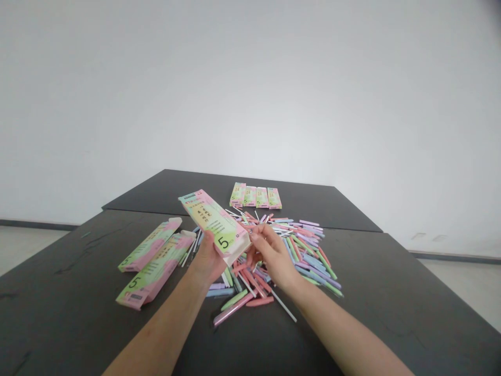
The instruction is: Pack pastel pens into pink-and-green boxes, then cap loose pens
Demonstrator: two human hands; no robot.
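Observation:
My left hand is wrapped round a pastel pink, green and yellow cardboard pen box, marked with a 5, and holds it tilted above the table. At the box's near right end is my right hand, its thumb and fingers closed on the end edge by the white flap. Part of its fingertips is hidden behind the box. Beneath both hands spreads a loose heap of coloured pens in purple, blue, green and red, with thin white sticks among them.
Two more such boxes lie at the left, their far-end flaps open. Several similar boxes lie side by side farther back. The black table has a seam across it behind the heap. A pale wall stands beyond.

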